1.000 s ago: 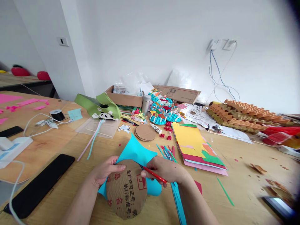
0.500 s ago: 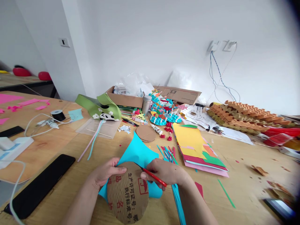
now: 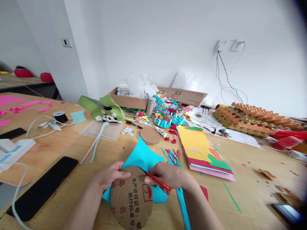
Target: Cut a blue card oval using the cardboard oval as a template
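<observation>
My left hand (image 3: 116, 175) pinches the upper left edge of a round cardboard disc (image 3: 131, 201) with printed red and black characters, together with a sheet of bright blue paper (image 3: 141, 154) that lies behind it. The thumb is on the cardboard's face. Red-handled scissors (image 3: 158, 181) are in my right hand (image 3: 168, 175). Their dark, narrow blade lies along the disc's upper right edge, against the blue paper. Blue paper also shows to the right of the disc, below my right hand. My fingers partly hide the handles.
Left are a black phone-like slab (image 3: 44, 188) and a power strip (image 3: 18, 153). Ahead lie a green felt piece (image 3: 103, 108), another cardboard disc (image 3: 150, 135) and a glue bottle (image 3: 160, 131). Coloured paper sheets (image 3: 196, 145) and paper strips (image 3: 182, 207) are on the right.
The whole view has shifted very slightly. Both hands, the disc and the scissors keep nearly the same positions relative to each other.
</observation>
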`<state>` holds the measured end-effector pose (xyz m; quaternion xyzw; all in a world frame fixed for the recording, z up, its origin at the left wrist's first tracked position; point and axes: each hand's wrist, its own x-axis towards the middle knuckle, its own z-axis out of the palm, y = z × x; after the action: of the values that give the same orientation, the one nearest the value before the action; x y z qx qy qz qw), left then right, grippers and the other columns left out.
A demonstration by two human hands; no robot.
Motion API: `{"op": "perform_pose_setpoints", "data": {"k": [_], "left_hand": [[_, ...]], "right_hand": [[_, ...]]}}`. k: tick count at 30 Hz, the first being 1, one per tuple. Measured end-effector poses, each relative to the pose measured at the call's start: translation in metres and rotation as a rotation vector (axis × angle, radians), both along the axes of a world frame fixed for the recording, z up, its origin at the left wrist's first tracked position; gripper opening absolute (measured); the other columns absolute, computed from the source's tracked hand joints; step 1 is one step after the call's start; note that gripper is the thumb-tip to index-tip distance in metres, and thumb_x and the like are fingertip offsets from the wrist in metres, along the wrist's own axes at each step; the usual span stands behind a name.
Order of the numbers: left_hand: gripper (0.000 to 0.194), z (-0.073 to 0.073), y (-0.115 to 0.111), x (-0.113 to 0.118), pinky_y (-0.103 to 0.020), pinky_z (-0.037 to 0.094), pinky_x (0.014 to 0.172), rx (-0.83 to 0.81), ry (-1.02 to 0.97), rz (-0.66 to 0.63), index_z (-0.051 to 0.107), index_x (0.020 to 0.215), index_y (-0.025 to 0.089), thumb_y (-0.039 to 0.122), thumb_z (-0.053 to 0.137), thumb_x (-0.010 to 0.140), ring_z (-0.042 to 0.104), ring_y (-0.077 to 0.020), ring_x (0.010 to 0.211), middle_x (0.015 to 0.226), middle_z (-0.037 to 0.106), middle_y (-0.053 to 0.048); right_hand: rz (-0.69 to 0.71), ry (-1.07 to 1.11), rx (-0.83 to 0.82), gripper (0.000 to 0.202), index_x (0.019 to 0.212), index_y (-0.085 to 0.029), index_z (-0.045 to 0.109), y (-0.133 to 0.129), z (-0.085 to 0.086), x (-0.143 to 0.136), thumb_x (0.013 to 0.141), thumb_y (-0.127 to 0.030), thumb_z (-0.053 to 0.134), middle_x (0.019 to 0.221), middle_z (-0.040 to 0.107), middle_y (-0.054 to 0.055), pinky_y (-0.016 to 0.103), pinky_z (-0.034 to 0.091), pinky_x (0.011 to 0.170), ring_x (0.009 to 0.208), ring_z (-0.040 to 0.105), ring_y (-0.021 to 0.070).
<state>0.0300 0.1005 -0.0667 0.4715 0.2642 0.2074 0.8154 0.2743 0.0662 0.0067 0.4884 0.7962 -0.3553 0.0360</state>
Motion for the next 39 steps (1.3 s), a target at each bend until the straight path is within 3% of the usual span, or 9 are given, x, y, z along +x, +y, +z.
{"op": "perform_pose_setpoints", "data": {"k": [10, 18, 26, 39], "left_hand": [[0.035, 0.001, -0.002, 0.001, -0.031, 0.050, 0.076, -0.008, 0.019, -0.011, 0.073, 0.100, 0.014, 0.031, 0.076, 0.070, 0.068, -0.0232, 0.082, 0.088, 0.074, -0.010], [0.034, 0.000, -0.001, 0.001, -0.031, 0.050, 0.077, -0.009, 0.015, -0.023, 0.072, 0.102, 0.016, 0.029, 0.075, 0.071, 0.068, -0.0225, 0.084, 0.091, 0.075, -0.009], [0.034, -0.001, -0.002, 0.000, -0.032, 0.050, 0.077, 0.018, 0.017, -0.060, 0.072, 0.102, 0.017, 0.030, 0.074, 0.071, 0.069, -0.0241, 0.086, 0.093, 0.074, -0.009], [0.037, 0.001, -0.003, -0.001, -0.034, 0.051, 0.079, 0.056, 0.037, -0.079, 0.072, 0.103, 0.016, 0.032, 0.074, 0.070, 0.068, -0.0255, 0.088, 0.094, 0.074, -0.010]], "right_hand": [[0.002, -0.009, -0.007, 0.063, 0.058, -0.015, 0.049, -0.001, 0.003, -0.004, 0.080, -0.073, 0.046, 0.052, 0.039, -0.004, 0.022, 0.020, 0.046, 0.050, 0.032, 0.0066], [-0.038, 0.082, -0.084, 0.065, 0.059, -0.015, 0.052, -0.001, -0.004, 0.002, 0.080, -0.075, 0.042, 0.054, 0.049, -0.002, 0.020, 0.026, 0.045, 0.048, 0.039, 0.0070], [0.028, 0.045, -0.004, 0.062, 0.054, -0.015, 0.045, -0.001, 0.000, 0.003, 0.080, -0.071, 0.049, 0.048, 0.032, -0.006, 0.022, 0.020, 0.045, 0.049, 0.028, 0.0063], [0.079, 0.057, -0.091, 0.062, 0.059, -0.015, 0.050, -0.001, -0.001, 0.006, 0.082, -0.072, 0.043, 0.050, 0.049, -0.003, 0.020, 0.028, 0.047, 0.049, 0.041, 0.0074]]}}
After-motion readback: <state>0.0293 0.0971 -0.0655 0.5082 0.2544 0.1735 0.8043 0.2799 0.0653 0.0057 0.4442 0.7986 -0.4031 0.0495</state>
